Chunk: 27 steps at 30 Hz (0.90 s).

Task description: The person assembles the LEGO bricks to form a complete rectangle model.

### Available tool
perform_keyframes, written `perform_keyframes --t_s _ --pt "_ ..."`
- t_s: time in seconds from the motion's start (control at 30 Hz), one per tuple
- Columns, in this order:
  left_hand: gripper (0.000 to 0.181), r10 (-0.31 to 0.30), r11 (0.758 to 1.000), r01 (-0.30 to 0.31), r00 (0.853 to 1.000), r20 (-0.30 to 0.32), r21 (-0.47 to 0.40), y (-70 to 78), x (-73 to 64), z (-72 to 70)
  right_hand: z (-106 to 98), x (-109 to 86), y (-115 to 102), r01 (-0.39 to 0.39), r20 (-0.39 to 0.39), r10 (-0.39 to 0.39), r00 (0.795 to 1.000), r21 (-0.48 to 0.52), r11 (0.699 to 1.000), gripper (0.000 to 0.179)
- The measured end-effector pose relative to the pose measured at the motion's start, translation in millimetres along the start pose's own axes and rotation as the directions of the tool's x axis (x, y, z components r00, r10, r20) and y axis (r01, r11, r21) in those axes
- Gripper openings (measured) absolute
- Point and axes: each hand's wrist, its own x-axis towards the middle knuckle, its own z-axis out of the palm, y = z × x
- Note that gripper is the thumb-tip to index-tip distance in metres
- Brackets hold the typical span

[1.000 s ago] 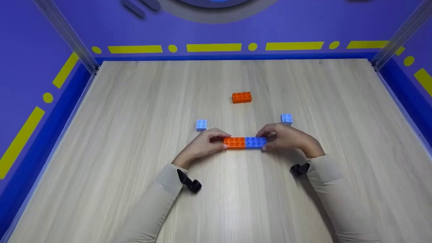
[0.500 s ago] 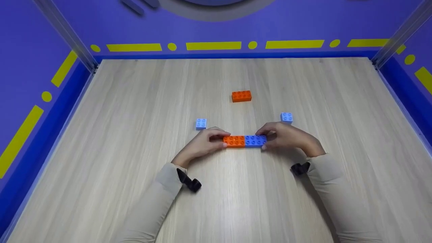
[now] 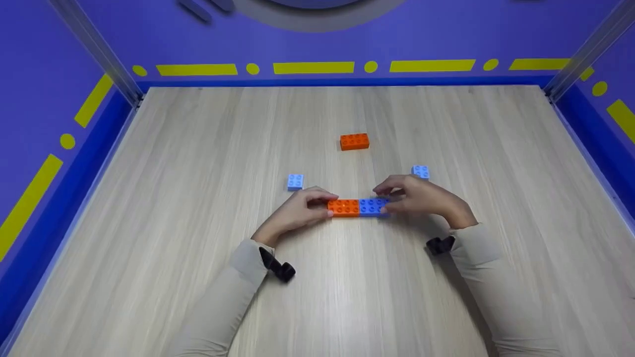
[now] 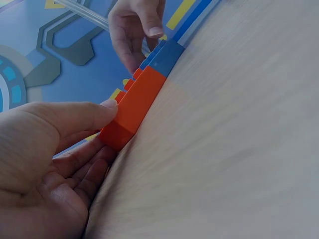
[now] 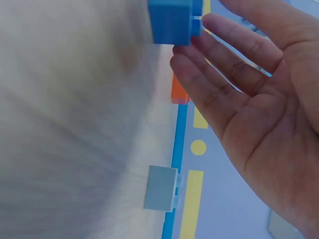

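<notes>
An orange building brick (image 3: pixel 343 208) and a blue building brick (image 3: pixel 372 208) lie end to end on the table, touching. My left hand (image 3: pixel 297 212) pinches the orange brick's left end, thumb on the near side. In the left wrist view the thumb presses its upper edge. Above the blue brick's right end is my right hand (image 3: pixel 421 197), fingers loosely bent and apart from its sides. The right wrist view shows that palm (image 5: pixel 279 124) with nothing gripped. Whether a fingertip still brushes the blue brick is hard to tell.
Another orange brick (image 3: pixel 354 142) lies farther back. One small light-blue brick (image 3: pixel 295 182) sits beyond my left hand, another light-blue brick (image 3: pixel 420 171) just behind my right hand. Blue walls with yellow marks (image 3: pixel 314 67) border the wooden table (image 3: pixel 223 148).
My right hand has let go of the blue brick and risen slightly, its fingers moving away from the sides. The left hand and the bricks stay in place.
</notes>
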Motion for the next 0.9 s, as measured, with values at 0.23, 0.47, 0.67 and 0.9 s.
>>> perform_keyframes --t_s 0.23,0.47,0.67,0.9 --pt "0.039 -0.013 1.000 0.013 1.000 0.005 0.003 1.6 -0.3 -0.5 -8 3.7 -5 0.024 -0.059 -0.023 0.998 0.007 1.000 0.040" --pt "0.038 -0.026 0.999 0.026 1.000 0.010 0.019 2.2 -0.7 -0.7 -16 12.5 -9 0.032 -0.103 -0.032 0.994 0.000 0.999 0.038" --pt "0.038 -0.019 0.999 0.019 1.000 0.011 0.027 1.0 -0.1 -0.2 -23 21.6 -9 0.034 -0.135 -0.036 0.990 -0.019 0.999 0.037" --pt "0.038 -0.009 1.000 0.008 1.000 0.011 0.005 0.7 0.1 -0.5 -32 30.5 -9 0.022 -0.174 -0.027 0.984 -0.033 0.999 0.038"
